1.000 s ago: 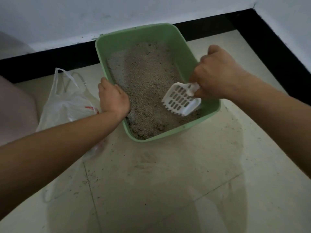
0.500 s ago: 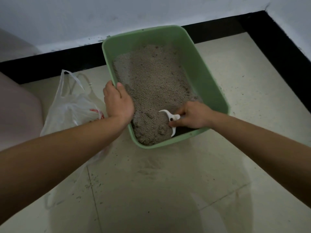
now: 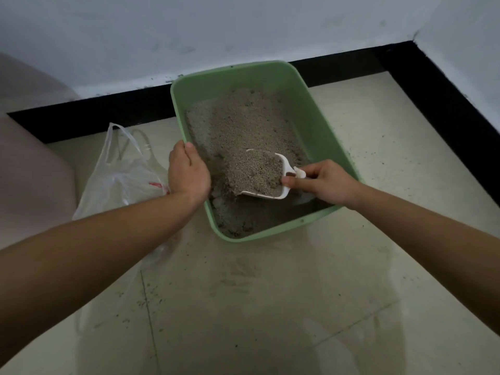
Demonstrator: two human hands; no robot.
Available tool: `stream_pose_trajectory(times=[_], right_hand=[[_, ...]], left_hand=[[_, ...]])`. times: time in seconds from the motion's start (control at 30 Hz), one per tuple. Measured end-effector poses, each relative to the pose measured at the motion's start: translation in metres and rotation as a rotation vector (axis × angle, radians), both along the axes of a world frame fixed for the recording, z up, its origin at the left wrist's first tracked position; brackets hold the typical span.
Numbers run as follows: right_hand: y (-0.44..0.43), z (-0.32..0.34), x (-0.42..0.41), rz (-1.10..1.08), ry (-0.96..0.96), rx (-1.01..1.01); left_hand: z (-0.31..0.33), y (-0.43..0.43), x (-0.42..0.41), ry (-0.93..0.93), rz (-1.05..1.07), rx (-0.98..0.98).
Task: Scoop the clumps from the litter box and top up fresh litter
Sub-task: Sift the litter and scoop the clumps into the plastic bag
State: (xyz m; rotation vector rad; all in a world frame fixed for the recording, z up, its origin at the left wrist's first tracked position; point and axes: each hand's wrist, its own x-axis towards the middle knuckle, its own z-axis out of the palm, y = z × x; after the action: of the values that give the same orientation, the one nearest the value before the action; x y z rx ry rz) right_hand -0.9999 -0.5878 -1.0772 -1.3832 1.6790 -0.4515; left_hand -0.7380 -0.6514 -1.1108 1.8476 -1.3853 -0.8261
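Head view: nearest us, the box [image 3: 270, 235] is sitting on the tile [image 3: 243, 307]. We're gripping its left rim with the left hand [image 3: 189, 171], fingers curled over the edge, steadying it. Right hand [image 3: 324, 182] is pinching the scoop [image 3: 282, 165] by its short handle, and the scoop is riding just above the bed, heaped with litter [image 3: 254, 169]. We're judging the load loose and heavy for thin plastic, so a level hold close to the bowl is looking safest. Bag [image 3: 121, 180] is lying just left of the box.
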Motion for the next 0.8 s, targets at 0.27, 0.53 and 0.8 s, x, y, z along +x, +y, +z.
stream_pose_trajectory(times=[0.27,0.53,0.8], right_hand=[[0.014,0.017,0.007,-0.042,-0.013,-0.048],[0.016,0.025,0.009,-0.031,0.054,-0.081],[0.027,0.03,0.005,-0.063,0.159,-0.123]], left_hand=[[0.003,0.018,0.014,-0.066,-0.146,0.053],[0.004,0.024,0.017,-0.143,-0.216,0.066],[0.01,0.018,0.023,-0.239,-0.302,0.097]])
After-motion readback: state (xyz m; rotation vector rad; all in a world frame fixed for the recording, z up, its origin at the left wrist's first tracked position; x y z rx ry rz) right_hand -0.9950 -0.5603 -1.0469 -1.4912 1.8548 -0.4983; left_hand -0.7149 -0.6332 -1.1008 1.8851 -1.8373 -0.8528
